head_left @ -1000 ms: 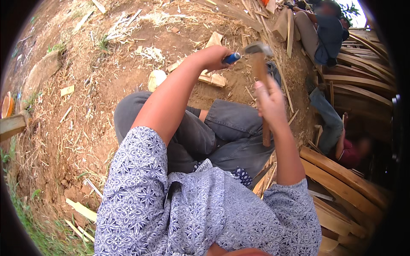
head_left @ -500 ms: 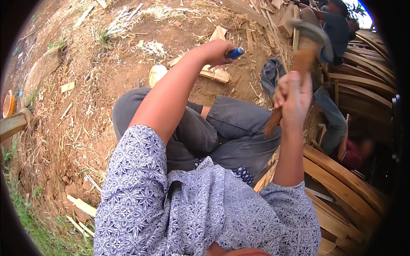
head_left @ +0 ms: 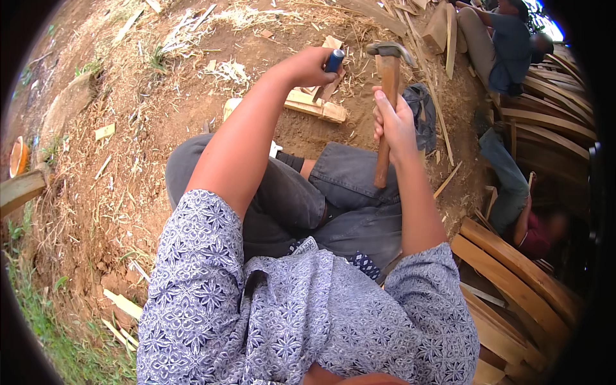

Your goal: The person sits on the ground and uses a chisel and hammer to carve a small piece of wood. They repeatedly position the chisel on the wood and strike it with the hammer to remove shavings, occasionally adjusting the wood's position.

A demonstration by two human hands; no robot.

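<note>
My left hand (head_left: 312, 67) is closed around the blue handle of a chisel (head_left: 334, 59). The chisel stands steeply over a pale block of wood (head_left: 316, 105) on the ground, and whether its edge touches the wood I cannot tell. In my right hand (head_left: 393, 119) is a claw hammer (head_left: 389, 72), gripped on its wooden handle with the metal head up. The hammer head is to the right of the chisel handle, apart from it. My crossed legs in grey trousers (head_left: 350, 170) lie below both hands.
A dark cloth or bag (head_left: 423, 112) lies right of the hammer. Curved timber pieces (head_left: 513, 276) are stacked at the right, where other people (head_left: 507, 48) sit. Wood shavings (head_left: 228, 74) litter the dirt ground. An orange round object (head_left: 18, 157) is at the far left.
My right hand has brought the hammer down and left, closer to the chisel. My left hand has shifted slightly left and away from me, with the chisel handle tilted more upright.
</note>
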